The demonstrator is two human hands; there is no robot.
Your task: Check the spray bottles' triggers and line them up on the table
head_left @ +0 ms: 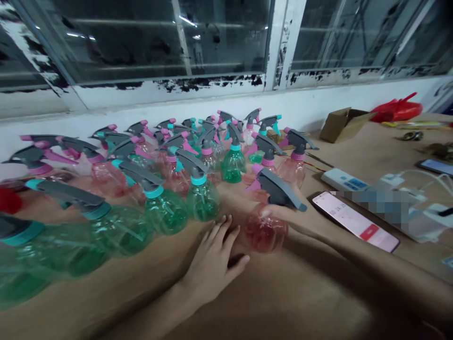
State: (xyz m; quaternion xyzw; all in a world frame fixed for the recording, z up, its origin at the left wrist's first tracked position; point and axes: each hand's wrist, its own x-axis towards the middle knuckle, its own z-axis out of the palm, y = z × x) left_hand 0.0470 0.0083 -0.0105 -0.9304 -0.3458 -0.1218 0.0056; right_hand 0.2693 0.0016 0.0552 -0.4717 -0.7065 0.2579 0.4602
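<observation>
Your left hand [215, 260] is over the table [272, 302], just left of the spray bottle [266, 232] in your right hand [288, 216]. Other spray bottles [167, 212] stand in rows to your left and ahead, before the windows [170, 42]. Right of your right hand lies a smartphone [357, 222]; beyond it, a power strip [344, 181], then a cardboard box [340, 126].
</observation>
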